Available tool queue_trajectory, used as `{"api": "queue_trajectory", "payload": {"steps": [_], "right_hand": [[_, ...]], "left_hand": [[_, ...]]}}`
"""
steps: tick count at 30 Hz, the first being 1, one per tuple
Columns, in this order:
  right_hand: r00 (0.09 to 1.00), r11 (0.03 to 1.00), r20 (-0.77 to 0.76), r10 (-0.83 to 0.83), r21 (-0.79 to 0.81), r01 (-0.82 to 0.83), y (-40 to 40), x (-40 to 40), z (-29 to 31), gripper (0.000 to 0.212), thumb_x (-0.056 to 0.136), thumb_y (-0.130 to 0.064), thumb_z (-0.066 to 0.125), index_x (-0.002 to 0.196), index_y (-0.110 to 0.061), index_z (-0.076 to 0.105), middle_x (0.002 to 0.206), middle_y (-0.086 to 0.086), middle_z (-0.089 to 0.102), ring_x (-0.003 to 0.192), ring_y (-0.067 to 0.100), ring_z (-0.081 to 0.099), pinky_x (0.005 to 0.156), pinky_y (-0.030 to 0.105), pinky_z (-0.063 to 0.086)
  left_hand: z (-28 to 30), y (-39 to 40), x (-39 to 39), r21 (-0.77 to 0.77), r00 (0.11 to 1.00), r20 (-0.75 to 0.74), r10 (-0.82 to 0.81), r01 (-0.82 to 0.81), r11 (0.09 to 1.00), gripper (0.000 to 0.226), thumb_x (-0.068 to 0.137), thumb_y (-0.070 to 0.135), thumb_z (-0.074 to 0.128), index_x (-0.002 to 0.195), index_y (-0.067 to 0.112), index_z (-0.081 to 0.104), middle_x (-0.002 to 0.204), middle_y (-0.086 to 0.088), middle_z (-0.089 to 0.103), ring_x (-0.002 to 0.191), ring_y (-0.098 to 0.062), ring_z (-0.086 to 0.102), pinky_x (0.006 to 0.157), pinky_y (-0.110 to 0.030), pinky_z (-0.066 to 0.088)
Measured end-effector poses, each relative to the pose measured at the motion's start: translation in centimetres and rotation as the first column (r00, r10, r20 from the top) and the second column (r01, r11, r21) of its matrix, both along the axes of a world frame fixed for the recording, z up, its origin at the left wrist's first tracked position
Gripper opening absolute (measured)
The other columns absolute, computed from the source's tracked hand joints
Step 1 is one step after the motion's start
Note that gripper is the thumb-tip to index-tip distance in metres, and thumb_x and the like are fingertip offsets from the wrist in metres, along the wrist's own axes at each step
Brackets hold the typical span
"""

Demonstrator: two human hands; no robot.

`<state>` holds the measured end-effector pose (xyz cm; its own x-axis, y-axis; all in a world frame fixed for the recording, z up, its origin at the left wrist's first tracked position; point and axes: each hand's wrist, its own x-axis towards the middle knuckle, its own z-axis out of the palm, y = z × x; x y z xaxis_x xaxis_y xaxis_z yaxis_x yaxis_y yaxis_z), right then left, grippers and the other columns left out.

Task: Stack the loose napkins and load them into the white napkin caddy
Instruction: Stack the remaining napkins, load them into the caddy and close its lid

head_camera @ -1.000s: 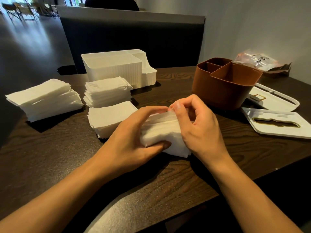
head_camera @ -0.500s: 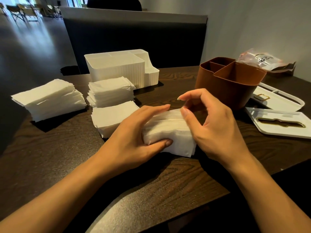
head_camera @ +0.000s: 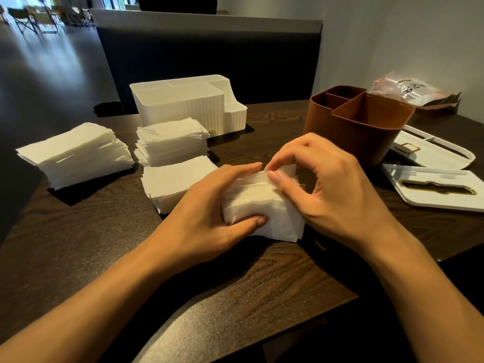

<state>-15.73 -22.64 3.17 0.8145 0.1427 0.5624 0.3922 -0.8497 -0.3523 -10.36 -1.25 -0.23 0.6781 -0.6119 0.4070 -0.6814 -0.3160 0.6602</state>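
A person sits at a dark wood-grain bench [head_camera: 78, 244], both bare forearms reaching in from its near edge. The left hand [head_camera: 209, 213] wraps around a small wad of white napkins [head_camera: 264, 205] near the middle of the bench, thumb on the near side and fingers laid along the top, apparently clamping the bundle so it cannot fan apart. The right hand [head_camera: 330, 187] pinches the top edge of the same wad between thumb and forefinger, seemingly squaring up or separating a sheet.

Three more napkin stacks lie toward the left: a low one [head_camera: 172, 179] just beside the left hand, a taller one [head_camera: 170, 142] behind it, and a broad, slightly splayed one [head_camera: 76, 153] near the left edge. They look sorted and waiting.

The white napkin caddy [head_camera: 183, 106], ribbed and divided into compartments, stands at the far edge just behind the taller stack, within easy reach; what is inside cannot be told from here. A brown divided caddy [head_camera: 358, 127] stands to the right, with two white lids [head_camera: 440, 189] beyond it near the right edge, and a crinkled plastic packet [head_camera: 408, 90] at the far right corner.
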Motion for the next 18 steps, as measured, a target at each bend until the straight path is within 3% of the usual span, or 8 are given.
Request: {"api": "queue_trajectory", "payload": {"steps": [2, 4, 7, 10, 12, 13, 15, 18], "right_hand": [[0.997, 1.0, -0.069, -0.018, -0.015, 0.017, -0.1, 0.0, 0.0, 0.021, 0.096, -0.043, 0.061, 0.109, -0.028, 0.068, 0.114, -0.012, 0.057, 0.111, 0.009, 0.055, 0.09, 0.033, 0.05], [0.984, 1.0, -0.178, 0.012, 0.009, -0.01, -0.2, -0.2, 0.2, 0.035, 0.093, -0.055, 0.057, 0.121, -0.034, 0.06, 0.123, -0.017, 0.053, 0.12, 0.004, 0.05, 0.094, 0.023, 0.048], [0.912, 0.988, -0.4, 0.087, 0.154, -0.027, -1.0, -0.8, 0.6, 0.081, 0.077, -0.069, 0.063, 0.147, -0.049, 0.028, 0.139, -0.029, 0.044, 0.125, -0.016, 0.041, 0.087, 0.006, 0.04], [0.819, 0.933, -0.542, 0.191, 0.36, 0.021, -1.7, -1.4, 0.3, 0.101, 0.069, -0.066, 0.068, 0.148, -0.062, 0.006, 0.131, -0.035, 0.045, 0.108, -0.022, 0.054, 0.086, 0.009, 0.046], [0.817, 0.859, -0.51, 0.269, 0.511, 0.036, -1.6, -1.8, 0.1, 0.092, 0.075, -0.061, 0.07, 0.145, -0.065, 0.01, 0.138, -0.029, 0.048, 0.106, -0.008, 0.066, 0.085, 0.021, 0.056], [0.823, 0.83, -0.49, 0.289, 0.556, 0.04, -1.5, -2.1, 0.1, 0.083, 0.08, -0.064, 0.068, 0.144, -0.066, 0.015, 0.139, -0.027, 0.049, 0.108, -0.004, 0.066, 0.084, 0.023, 0.057], [0.815, 0.816, -0.48, 0.325, 0.578, 0.016, -1.7, -2.8, 0.1, 0.074, 0.077, -0.074, 0.059, 0.142, -0.068, 0.025, 0.143, -0.031, 0.046, 0.122, -0.004, 0.057, 0.096, 0.034, 0.055], [0.783, 0.877, -0.51, 0.356, 0.473, -0.09, -2.0, -4.3, -0.3, 0.098, 0.066, -0.077, 0.072, 0.147, -0.066, 0.018, 0.156, -0.031, 0.03, 0.14, -0.004, 0.04, 0.114, 0.041, 0.038]], "left_hand": [[0.1, 0.0, -0.1, 0.005, 1.0, -0.022, 0.0, 0.001, 1.0, 0.072, 0.084, 0.035, 0.083, 0.147, 0.032, 0.049, 0.137, 0.019, 0.059, 0.128, -0.002, 0.056, 0.105, -0.03, 0.05], [0.3, -0.1, -0.2, 0.002, 0.999, -0.04, 0.005, -0.005, 1.0, 0.069, 0.083, 0.034, 0.083, 0.144, 0.032, 0.052, 0.135, 0.021, 0.061, 0.126, 0.001, 0.057, 0.103, -0.025, 0.05], [1.0, -0.2, -0.4, -0.074, 0.974, -0.224, 0.033, -0.051, 0.996, 0.063, 0.077, 0.035, 0.085, 0.135, 0.031, 0.061, 0.124, 0.02, 0.068, 0.115, 0.007, 0.062, 0.095, -0.013, 0.05], [1.8, -0.3, -0.7, -0.218, 0.756, -0.65, -0.083, -0.081, 0.973, 0.059, 0.077, 0.033, 0.081, 0.133, 0.026, 0.064, 0.121, 0.008, 0.074, 0.109, -0.007, 0.071, 0.087, -0.022, 0.057], [2.4, -0.4, -1.1, -0.323, 0.494, -0.841, -0.222, -0.128, 0.938, 0.054, 0.081, 0.026, 0.076, 0.133, 0.018, 0.064, 0.12, -0.005, 0.075, 0.108, -0.02, 0.073, 0.079, -0.028, 0.06], [2.7, -0.5, -1.4, -0.337, 0.425, -0.871, -0.247, -0.151, 0.929, 0.05, 0.082, 0.025, 0.074, 0.131, 0.015, 0.065, 0.12, -0.009, 0.075, 0.104, -0.022, 0.074, 0.073, -0.029, 0.061], [2.9, -0.8, -1.8, -0.336, 0.387, -0.887, -0.252, -0.166, 0.927, 0.043, 0.083, 0.026, 0.071, 0.124, 0.014, 0.07, 0.117, -0.012, 0.075, 0.094, -0.02, 0.075, 0.065, -0.028, 0.06], [3.4, -1.0, -2.2, -0.395, 0.333, -0.888, -0.316, -0.203, 0.896, 0.023, 0.078, 0.024, 0.067, 0.093, 0.016, 0.082, 0.096, -0.005, 0.078, 0.073, -0.01, 0.072, 0.057, -0.023, 0.059]]}}
